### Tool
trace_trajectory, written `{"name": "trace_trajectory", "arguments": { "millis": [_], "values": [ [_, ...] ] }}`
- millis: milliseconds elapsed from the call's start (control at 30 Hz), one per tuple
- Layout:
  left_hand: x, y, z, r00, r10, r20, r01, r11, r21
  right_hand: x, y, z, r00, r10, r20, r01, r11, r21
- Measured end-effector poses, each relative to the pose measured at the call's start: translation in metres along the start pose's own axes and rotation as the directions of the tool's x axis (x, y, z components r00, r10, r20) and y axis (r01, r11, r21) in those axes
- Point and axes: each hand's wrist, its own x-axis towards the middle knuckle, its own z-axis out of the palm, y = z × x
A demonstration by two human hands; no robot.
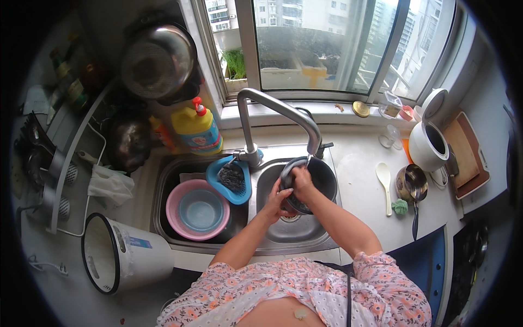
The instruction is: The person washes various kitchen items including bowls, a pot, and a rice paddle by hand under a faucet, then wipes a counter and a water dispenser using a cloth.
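Observation:
Under the faucet (282, 107), a dark round pot (325, 180) stands in the right sink basin (294, 233). My left hand (278, 202) grips a smaller round metal piece (291, 165) with a pale rim, tilted over the pot's left side; whether it is a lid or a bowl I cannot tell. Pressed against the inside of this piece is my right hand (301, 182), its fingers bent and partly hidden. A thin stream of water seems to fall from the spout beside the right hand. Whether that hand holds a cloth is not visible.
Pink and blue plastic baskets (173, 210) fill the left basin, beside a blue strainer (246, 180) with a dark scrubber (231, 178). A yellow detergent bottle (197, 131) stands behind. Rightward lie a rice paddle (384, 184), a small saucepan (404, 184) and a white rice cooker (421, 143).

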Motion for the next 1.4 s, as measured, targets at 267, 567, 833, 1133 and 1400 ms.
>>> {"name": "trace_trajectory", "arguments": {
  "millis": [267, 567, 833, 1133, 1400],
  "values": [
    [0.005, 0.000, 0.005, 0.999, -0.007, 0.043, 0.007, 1.000, -0.002, 0.010, -0.005, -0.013, 0.998, 0.060, 0.026, -0.061, 0.996, 0.067],
    [0.001, 0.012, -0.001, 0.984, 0.167, 0.062, -0.177, 0.953, 0.245, -0.009, 0.031, -0.081, 0.685, 0.570, 0.453, 0.659, -0.220, -0.719],
    [-0.007, 0.006, 0.012, 0.990, 0.060, -0.124, -0.045, 0.992, 0.120, -0.009, 0.005, -0.048, 0.953, 0.257, 0.159, 0.252, -0.389, -0.886],
    [0.002, 0.003, -0.014, 0.999, 0.035, 0.018, -0.035, 0.999, 0.000, -0.032, -0.021, -0.046, 0.568, 0.722, 0.395, 0.447, 0.133, -0.885],
    [0.000, -0.002, -0.007, 0.999, 0.048, 0.019, -0.049, 0.999, 0.019, -0.016, -0.008, -0.043, 0.828, 0.539, 0.156, 0.387, -0.347, -0.854]
  ]
}}
